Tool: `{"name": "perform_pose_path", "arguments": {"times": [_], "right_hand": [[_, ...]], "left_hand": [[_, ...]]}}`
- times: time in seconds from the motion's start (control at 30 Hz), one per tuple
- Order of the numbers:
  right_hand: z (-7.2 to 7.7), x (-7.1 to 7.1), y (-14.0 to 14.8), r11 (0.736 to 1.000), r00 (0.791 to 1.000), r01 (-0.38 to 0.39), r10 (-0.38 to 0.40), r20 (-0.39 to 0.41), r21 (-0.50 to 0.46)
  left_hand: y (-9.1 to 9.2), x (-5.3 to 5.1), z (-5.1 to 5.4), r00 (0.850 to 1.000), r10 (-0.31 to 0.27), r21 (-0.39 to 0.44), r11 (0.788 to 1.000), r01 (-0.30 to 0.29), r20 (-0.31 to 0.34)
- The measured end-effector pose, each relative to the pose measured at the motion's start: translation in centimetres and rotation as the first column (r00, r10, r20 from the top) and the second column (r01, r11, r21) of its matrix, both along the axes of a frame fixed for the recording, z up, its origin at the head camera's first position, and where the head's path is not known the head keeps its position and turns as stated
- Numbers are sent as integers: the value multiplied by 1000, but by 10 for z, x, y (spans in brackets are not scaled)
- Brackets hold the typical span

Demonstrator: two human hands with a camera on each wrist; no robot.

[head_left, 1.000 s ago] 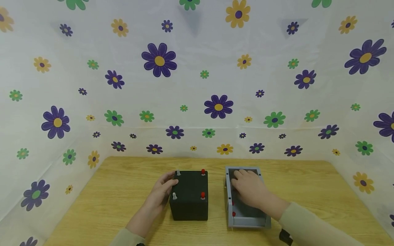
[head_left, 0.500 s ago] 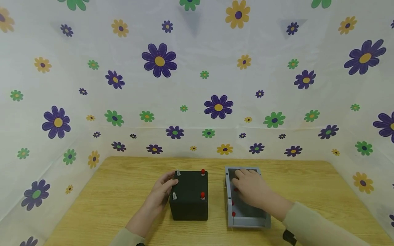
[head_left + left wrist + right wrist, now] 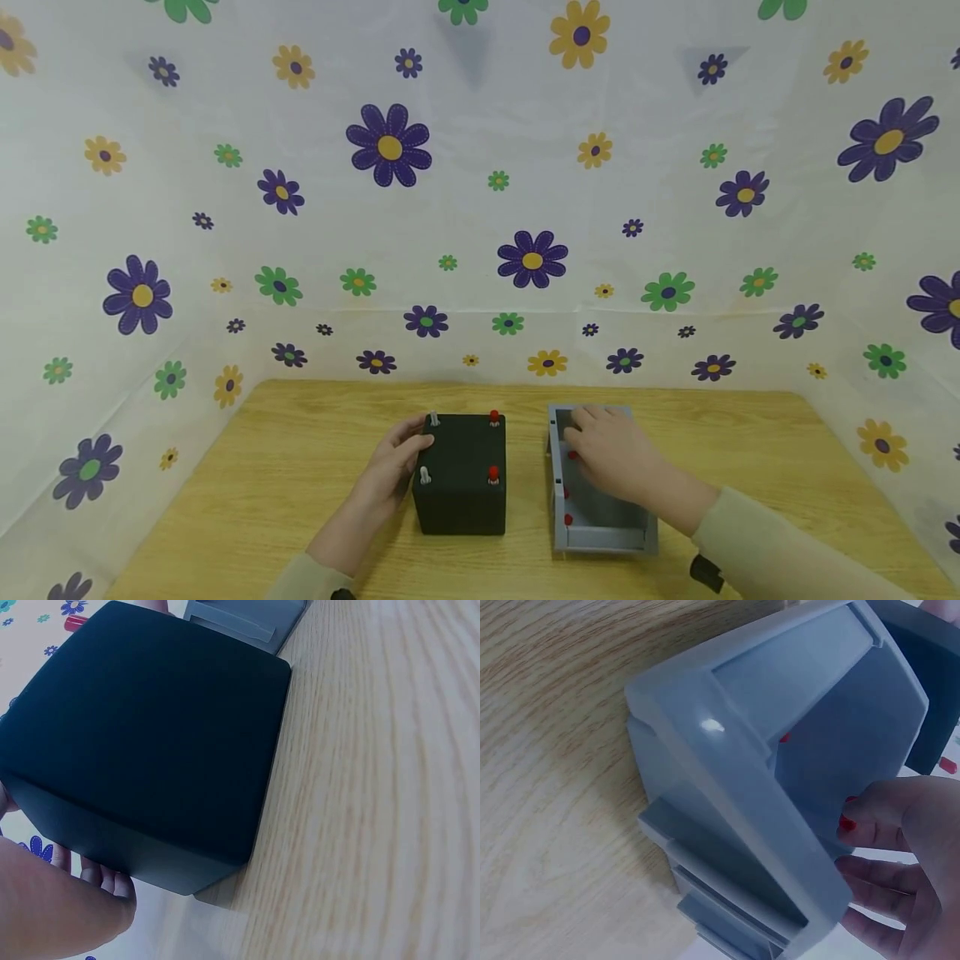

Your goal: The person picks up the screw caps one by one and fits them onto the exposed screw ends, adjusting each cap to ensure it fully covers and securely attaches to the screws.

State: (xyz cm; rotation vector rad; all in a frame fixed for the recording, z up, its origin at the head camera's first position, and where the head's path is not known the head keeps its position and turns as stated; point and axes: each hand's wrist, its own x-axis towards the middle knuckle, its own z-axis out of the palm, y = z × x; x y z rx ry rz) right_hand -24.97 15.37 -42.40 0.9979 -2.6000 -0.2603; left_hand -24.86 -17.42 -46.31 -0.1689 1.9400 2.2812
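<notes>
A black box point(image 3: 463, 467) stands on the table. Two bare metal toggle levers point(image 3: 425, 475) rise from its top at left, and two levers with red caps point(image 3: 493, 473) at right. My left hand point(image 3: 390, 471) grips the box's left side, thumb at the top edge; in the left wrist view some fingers go behind the box. My right hand point(image 3: 611, 454) reaches into a grey bin point(image 3: 606, 540) and pinches a small red cap point(image 3: 847, 817) between thumb and fingers. Further red caps point(image 3: 567, 520) lie along the bin's left inner wall. The hand hides part of the bin's far end.
The wooden table point(image 3: 300, 442) carries the box and the bin, with a narrow gap between them. A white flower-patterned cloth point(image 3: 480, 208) rises behind and at both sides.
A red cap has come into sight beneath my right hand, which has shifted slightly inside the bin. My left hand and the black box stay put.
</notes>
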Motion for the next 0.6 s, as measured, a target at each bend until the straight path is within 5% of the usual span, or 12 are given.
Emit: {"name": "perform_pose_path", "arguments": {"times": [0.6], "right_hand": [[18,7,-9,1000,1000,-10,10,10,3]], "left_hand": [[-1,-2,-2,1000,-6,-14,1000,6,13]]}}
